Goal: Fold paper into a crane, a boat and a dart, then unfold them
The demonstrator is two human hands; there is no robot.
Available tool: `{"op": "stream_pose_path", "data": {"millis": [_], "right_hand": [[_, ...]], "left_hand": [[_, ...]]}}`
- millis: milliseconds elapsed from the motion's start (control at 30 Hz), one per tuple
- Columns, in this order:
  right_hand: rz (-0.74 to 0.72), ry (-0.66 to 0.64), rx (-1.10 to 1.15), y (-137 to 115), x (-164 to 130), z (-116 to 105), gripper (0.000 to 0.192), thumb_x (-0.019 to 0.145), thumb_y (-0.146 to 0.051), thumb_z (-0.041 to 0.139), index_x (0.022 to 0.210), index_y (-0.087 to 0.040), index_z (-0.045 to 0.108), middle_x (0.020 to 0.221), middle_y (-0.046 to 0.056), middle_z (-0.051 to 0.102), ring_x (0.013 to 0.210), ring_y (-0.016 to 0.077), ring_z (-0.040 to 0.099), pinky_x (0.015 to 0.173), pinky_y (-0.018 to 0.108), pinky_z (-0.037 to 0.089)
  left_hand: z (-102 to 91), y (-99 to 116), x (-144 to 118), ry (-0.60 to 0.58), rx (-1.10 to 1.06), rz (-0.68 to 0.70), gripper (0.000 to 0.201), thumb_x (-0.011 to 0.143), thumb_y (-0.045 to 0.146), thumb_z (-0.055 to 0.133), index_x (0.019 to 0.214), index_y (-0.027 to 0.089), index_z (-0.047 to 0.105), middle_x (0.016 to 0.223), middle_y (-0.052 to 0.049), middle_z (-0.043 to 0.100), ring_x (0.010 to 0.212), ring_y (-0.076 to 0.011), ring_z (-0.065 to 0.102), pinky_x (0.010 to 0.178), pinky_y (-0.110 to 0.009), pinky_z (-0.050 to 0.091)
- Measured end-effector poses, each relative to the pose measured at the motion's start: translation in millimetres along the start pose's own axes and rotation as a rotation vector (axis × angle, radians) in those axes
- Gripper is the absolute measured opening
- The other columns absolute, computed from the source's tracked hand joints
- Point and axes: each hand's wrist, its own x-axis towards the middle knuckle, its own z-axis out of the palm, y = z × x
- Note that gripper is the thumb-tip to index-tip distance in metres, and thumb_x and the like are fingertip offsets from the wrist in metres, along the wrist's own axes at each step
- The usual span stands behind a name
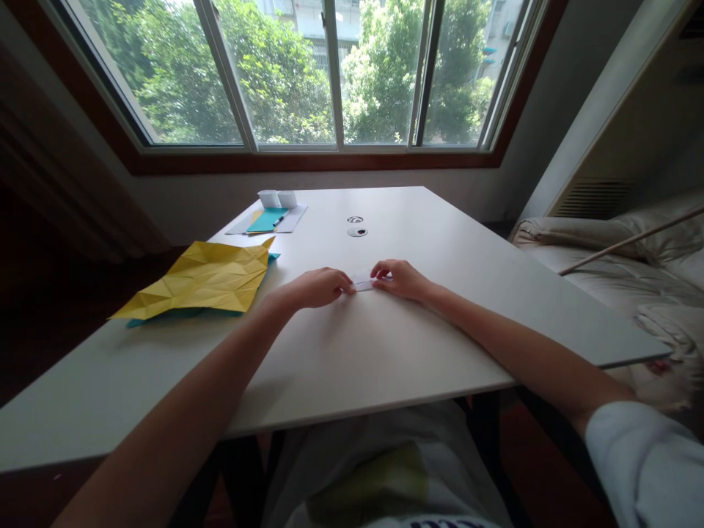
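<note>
A small strip of folded white paper (pixel 363 284) lies on the white table between my two hands. At its left end, my left hand (pixel 323 286) is closed, with thumb and fingertips pinching the paper. My right hand (pixel 400 279) has its fingers curled over the right end and covers part of it. The finer folds of the paper are too small to make out.
Creased yellow paper (pixel 212 277) lies over teal paper (pixel 187 313) on the left. Behind it are a teal sheet (pixel 267 219), a pen (pixel 280 219) and white folded boxes (pixel 278 198). Two round discs (pixel 356 232) lie in the middle. The table (pixel 352 367) ends close to my body.
</note>
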Motion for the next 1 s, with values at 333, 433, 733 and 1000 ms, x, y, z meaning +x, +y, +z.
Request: {"op": "stream_pose_path", "data": {"millis": [333,433,733,1000], "right_hand": [[-0.05,-0.051,0.12,9.1,-1.9,-2.0,0.021,0.076,-0.021,0.056,0.097,-0.019,0.063,0.089,0.004,0.065,0.083,0.0131,0.06,0.076,0.027,0.046],[-0.054,-0.067,0.12,12.2,-1.1,-2.1,0.023,0.076,-0.022,0.056,0.098,-0.02,0.062,0.09,0.004,0.065,0.084,0.0134,0.061,0.077,0.027,0.046],[-0.166,-0.116,0.082,5.8,-3.8,-9.3,0.016,0.077,-0.021,0.055,0.089,-0.019,0.064,0.089,0.004,0.065,0.081,0.0136,0.059,0.073,0.026,0.046],[-0.231,-0.107,0.109,-1.2,-5.8,-7.5,0.015,0.079,-0.02,0.053,0.087,-0.017,0.066,0.084,0.004,0.063,0.073,0.0109,0.057,0.065,0.022,0.044]], "left_hand": [[-5.6,-12.5,-7.2,-0.074,-0.079,-0.064,0.036,0.075,0.017,0.049,0.101,0.034,0.067,0.119,0.003,0.06,0.091,-0.0174,0.062,0.079,-0.025,0.045],[-7.9,-14.7,-10.0,-0.097,-0.093,-0.07,0.035,0.076,0.018,0.049,0.102,0.033,0.067,0.121,0.003,0.059,0.093,-0.0175,0.061,0.08,-0.025,0.044],[-8.2,-2.4,-8.7,0.058,-0.016,-0.153,0.027,0.077,0.029,0.047,0.09,0.026,0.07,0.095,0.0,0.069,0.082,-0.0168,0.061,0.07,-0.023,0.044],[16.6,10.5,12.7,0.286,-0.045,-0.312,0.029,0.08,0.036,0.044,0.092,0.023,0.068,0.09,-0.003,0.067,0.077,-0.0177,0.059,0.062,-0.025,0.042]]}}
